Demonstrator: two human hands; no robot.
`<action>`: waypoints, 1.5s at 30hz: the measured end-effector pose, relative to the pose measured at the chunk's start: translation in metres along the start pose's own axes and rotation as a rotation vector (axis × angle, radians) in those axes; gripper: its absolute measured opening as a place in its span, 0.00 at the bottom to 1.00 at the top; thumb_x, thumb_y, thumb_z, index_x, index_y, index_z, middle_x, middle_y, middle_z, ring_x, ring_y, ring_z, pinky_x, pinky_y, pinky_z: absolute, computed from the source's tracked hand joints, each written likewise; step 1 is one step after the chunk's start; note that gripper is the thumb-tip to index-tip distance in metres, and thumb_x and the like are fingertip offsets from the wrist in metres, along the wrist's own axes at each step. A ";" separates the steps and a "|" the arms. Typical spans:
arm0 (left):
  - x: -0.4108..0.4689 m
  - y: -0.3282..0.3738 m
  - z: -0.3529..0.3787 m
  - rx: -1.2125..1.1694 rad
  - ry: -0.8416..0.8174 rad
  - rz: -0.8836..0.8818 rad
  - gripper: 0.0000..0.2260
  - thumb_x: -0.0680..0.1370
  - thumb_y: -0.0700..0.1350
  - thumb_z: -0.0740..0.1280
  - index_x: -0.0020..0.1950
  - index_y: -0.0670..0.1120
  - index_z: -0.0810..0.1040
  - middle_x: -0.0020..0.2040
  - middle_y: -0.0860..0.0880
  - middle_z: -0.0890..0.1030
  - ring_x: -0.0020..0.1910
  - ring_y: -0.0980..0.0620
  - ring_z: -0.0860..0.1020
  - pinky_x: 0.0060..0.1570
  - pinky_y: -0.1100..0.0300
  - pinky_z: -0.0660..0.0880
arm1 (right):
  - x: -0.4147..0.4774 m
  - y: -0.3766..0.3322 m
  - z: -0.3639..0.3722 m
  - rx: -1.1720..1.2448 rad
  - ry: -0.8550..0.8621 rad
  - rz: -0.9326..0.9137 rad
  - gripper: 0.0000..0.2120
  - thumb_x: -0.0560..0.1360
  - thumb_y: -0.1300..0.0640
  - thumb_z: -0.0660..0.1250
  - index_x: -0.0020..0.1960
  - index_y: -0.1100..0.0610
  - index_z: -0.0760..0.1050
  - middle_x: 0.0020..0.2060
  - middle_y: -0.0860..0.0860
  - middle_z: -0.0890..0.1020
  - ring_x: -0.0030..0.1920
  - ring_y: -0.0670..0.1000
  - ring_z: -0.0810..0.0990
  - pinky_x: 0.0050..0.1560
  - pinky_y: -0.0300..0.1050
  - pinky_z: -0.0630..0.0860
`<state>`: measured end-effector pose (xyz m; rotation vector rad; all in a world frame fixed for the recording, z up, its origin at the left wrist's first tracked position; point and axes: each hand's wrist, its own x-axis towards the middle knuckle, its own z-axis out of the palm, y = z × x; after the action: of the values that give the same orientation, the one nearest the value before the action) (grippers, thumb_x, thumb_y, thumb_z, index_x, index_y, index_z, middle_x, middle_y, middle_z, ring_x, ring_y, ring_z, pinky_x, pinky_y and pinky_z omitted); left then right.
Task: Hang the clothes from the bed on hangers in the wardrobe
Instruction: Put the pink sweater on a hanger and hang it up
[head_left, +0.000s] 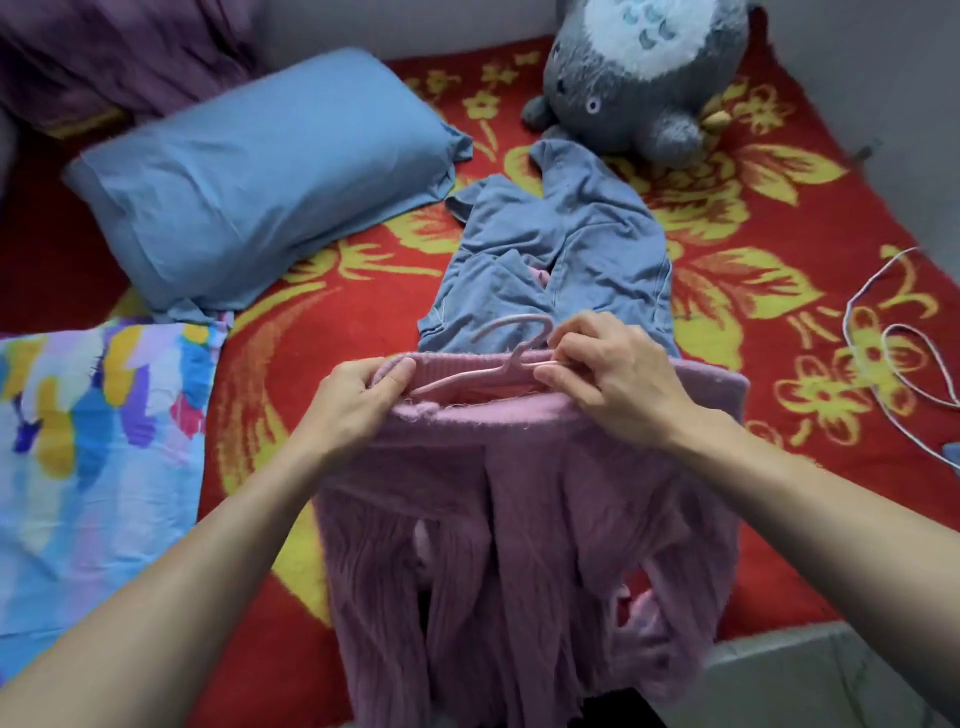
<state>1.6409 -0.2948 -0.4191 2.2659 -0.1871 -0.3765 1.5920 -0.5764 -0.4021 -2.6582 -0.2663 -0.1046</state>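
Observation:
A fuzzy pink knitted garment (530, 545) hangs over the bed's near edge, its waistband held up toward me. A thin pink hanger (498, 358) lies in the waistband opening, hook pointing away. My left hand (358, 400) pinches the waistband's left end between thumb and fingers. My right hand (608, 379) pinches the hanger's right arm together with the waistband. Beyond them a blue-grey garment (561, 254) lies crumpled on the bed.
The bed has a red blanket with yellow flowers (779, 291). A blue pillow (265, 176) lies at the left, a colourful patterned sheet (93, 457) at the near left, a grey plush toy (639, 78) at the back, a white cable (898, 353) at the right.

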 end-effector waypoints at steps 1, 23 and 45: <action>0.002 0.015 -0.016 -0.051 -0.009 0.020 0.22 0.75 0.65 0.59 0.38 0.49 0.78 0.32 0.60 0.76 0.37 0.57 0.74 0.42 0.55 0.71 | 0.009 -0.009 -0.021 0.019 0.018 0.016 0.21 0.73 0.36 0.58 0.39 0.52 0.77 0.50 0.45 0.78 0.50 0.50 0.77 0.44 0.47 0.71; -0.252 0.183 -0.100 0.087 0.504 -0.032 0.25 0.70 0.68 0.52 0.36 0.50 0.77 0.34 0.55 0.78 0.39 0.55 0.75 0.43 0.63 0.69 | -0.038 -0.147 -0.218 0.045 -0.275 -0.464 0.33 0.64 0.26 0.56 0.32 0.57 0.72 0.35 0.50 0.79 0.37 0.52 0.77 0.42 0.52 0.76; -0.834 0.274 -0.021 0.443 1.375 -0.856 0.12 0.76 0.55 0.67 0.41 0.47 0.79 0.40 0.49 0.79 0.41 0.49 0.78 0.42 0.55 0.72 | -0.377 -0.462 -0.259 0.166 -0.605 -1.320 0.20 0.77 0.43 0.63 0.30 0.50 0.71 0.33 0.50 0.77 0.38 0.51 0.75 0.41 0.48 0.71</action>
<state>0.8564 -0.2482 -0.0267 2.3842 1.5212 0.9204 1.1213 -0.3546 -0.0129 -1.8347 -2.0223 0.2981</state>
